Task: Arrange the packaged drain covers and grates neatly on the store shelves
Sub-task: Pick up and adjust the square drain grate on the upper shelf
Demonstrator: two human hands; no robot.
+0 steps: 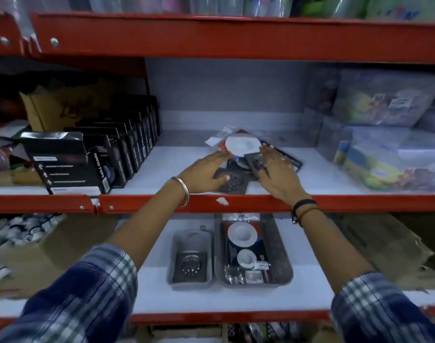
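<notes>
Drain covers (238, 157) in packets lie heaped mid-shelf, and both hands rest on them with fingers spread flat, clamped on nothing: the left hand (206, 173) on a dark square grate (232, 183), the right hand (277, 169) at its 3 o'clock. Black boxes (100, 154) stand at 9 o'clock, two trays (230, 253) on the shelf below (310, 263).

Blue plaid sleeves (95, 288); silver bangle (184, 191) (left), black bands (303, 206) (right).
</notes>
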